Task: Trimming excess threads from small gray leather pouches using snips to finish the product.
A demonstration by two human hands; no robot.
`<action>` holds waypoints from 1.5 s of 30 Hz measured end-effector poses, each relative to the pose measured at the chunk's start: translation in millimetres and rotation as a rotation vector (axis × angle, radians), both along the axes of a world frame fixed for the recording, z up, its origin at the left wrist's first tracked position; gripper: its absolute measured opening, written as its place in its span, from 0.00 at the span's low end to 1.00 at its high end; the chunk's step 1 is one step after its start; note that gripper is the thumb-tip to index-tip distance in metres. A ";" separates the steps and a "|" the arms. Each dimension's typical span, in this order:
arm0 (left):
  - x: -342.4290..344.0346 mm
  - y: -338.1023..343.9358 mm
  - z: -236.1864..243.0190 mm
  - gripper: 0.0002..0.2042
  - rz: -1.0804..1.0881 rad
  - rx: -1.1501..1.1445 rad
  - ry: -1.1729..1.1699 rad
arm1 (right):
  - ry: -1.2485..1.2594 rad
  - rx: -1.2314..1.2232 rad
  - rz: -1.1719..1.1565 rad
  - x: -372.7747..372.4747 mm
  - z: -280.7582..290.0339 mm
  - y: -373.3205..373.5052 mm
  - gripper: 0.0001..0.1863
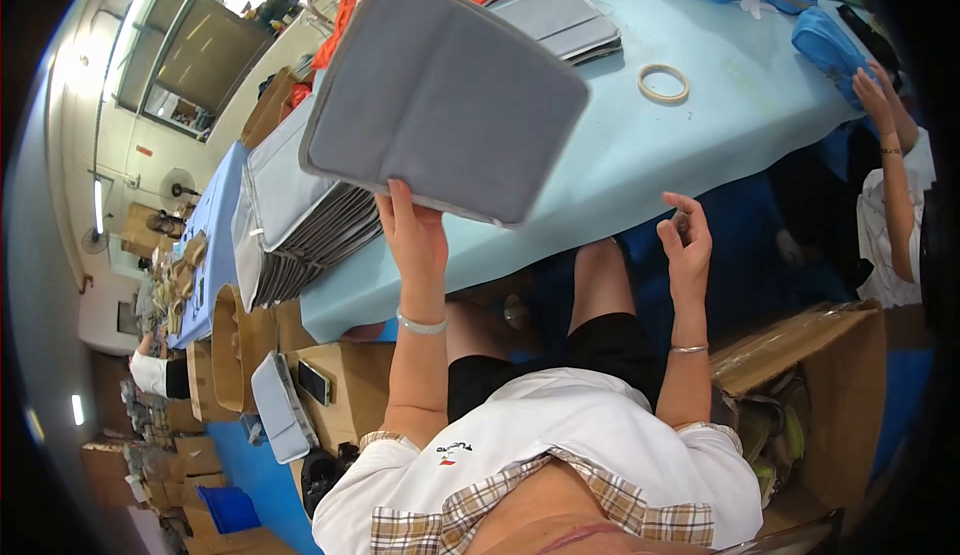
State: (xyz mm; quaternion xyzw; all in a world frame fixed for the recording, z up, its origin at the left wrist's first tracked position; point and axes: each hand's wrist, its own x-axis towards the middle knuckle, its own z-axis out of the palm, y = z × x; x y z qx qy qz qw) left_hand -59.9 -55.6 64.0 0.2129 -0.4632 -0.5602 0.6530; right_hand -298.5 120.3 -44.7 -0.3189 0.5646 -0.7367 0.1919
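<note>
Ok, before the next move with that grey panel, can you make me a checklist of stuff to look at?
1. Grey panel is held: ok, the left hand grips its lower edge.
2. Right hand is empty: cannot tell, something small and dark shows by its fingers.
3. Both faces of the panel look clean: cannot tell, only one shows.
4. Tape roll is clear of the hands: ok, it lies on the table, apart from both.
5. Panel is lying flat on the table: not ok, it's held up.

From my right fingers (pixel 697 221), open room runs over the desk (pixel 730 140) to the tape roll (pixel 668 99); leftward, the raised grey panel (pixel 450 95) bars my way, the panel stack (pixel 325 227) beyond it.
</note>
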 end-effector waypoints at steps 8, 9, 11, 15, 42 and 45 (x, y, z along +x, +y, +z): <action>-44.6 -21.6 -0.4 0.13 -0.253 0.390 0.115 | -0.144 -0.166 -0.015 7.8 56.8 -31.9 0.05; -48.8 -21.5 0.6 0.14 -0.272 0.421 0.109 | -0.138 -0.192 -0.004 9.8 65.4 -34.9 0.05; -50.3 -26.9 -2.9 0.14 -0.308 0.463 0.164 | -0.106 -0.228 -0.021 12.7 75.3 -43.1 0.05; -52.9 -31.5 -10.2 0.17 -0.338 0.523 0.206 | -0.035 -0.280 -0.052 12.1 85.5 -56.8 0.05; -58.0 -29.8 -36.4 0.21 -0.178 0.574 0.418 | 0.141 -0.124 0.114 60.9 48.0 -60.4 0.07; -52.7 -9.8 -36.2 0.23 -0.184 0.557 0.306 | 0.285 -0.075 -0.104 47.4 49.0 -65.9 0.06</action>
